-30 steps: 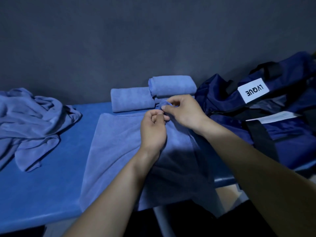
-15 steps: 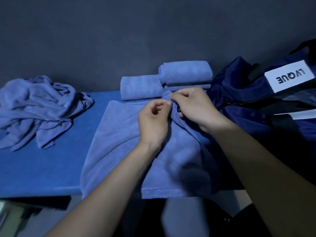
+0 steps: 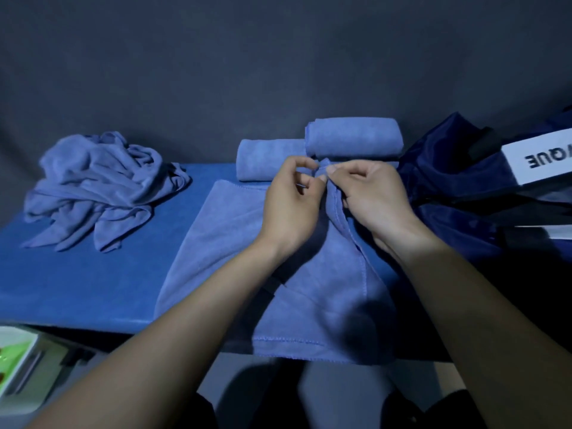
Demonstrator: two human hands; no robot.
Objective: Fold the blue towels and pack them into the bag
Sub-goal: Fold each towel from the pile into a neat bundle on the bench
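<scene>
Head view, nearest first: two bare forearms reaching in from the lower edge, over a blue towel (image 3: 309, 292) spread flat on the blue worktop (image 3: 93, 274), its stitched near hem hanging over the front edge. Further in, left hand (image 3: 291, 205) with fingers curled, thumb and forefinger pinching the towel's bunched far corner. Right hand (image 3: 371, 199) just beside it, fingers curled round the same gathered fold, fingertips meeting those of the left at the raised tip of cloth. Below the worktop at lower left, a pale tray-like object (image 3: 18, 366) with something green on it, too blurred to identify. At mid-left, well apart from the hands, a crumpled heap of blue towels (image 3: 99, 187) lying unfolded on the worktop. Beyond the hands, rolled towels (image 3: 353, 139) against the dark wall (image 3: 278, 57), one resting on top, another lower and to the left. At far right, a navy bag (image 3: 448, 187) slumped on the worktop beside the rolls, bearing a white label (image 3: 538, 157) with upside-down lettering, partly cut off by the frame edge.
</scene>
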